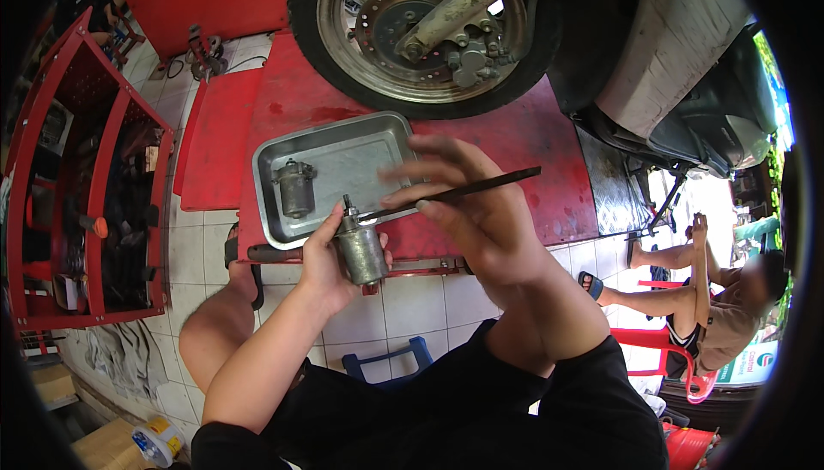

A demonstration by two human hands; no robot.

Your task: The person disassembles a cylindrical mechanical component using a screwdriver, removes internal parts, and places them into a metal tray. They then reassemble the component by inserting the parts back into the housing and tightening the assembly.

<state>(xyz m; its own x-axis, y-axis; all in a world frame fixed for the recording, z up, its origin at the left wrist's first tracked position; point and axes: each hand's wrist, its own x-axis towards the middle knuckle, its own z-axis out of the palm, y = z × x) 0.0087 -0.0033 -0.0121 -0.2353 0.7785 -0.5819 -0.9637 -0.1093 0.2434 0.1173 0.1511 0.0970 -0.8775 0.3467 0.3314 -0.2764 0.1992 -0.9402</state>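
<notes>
My left hand (326, 264) is wrapped round a small cylindrical metal motor (362, 254), held upright with its thin shaft pointing up, just off the near edge of a grey metal tray (343, 131). In my right hand (481, 212) lies a slim dark stick-like tool (493, 182), caught between thumb and fingers. Its pale tip reaches the top of the motor, beside the shaft; whether it touches I cannot tell. The fingers of that hand are blurred by motion. A second, similar motor (296, 188) stands in the left part of the tray.
The tray rests on a red lift table (549, 161), under a motorcycle's front wheel (421, 32). A dark-handled tool (273, 254) lies at the table's near edge. A red tool rack (112, 161) stands left, a blue stool (390, 358) below. A person (721, 315) sits at right.
</notes>
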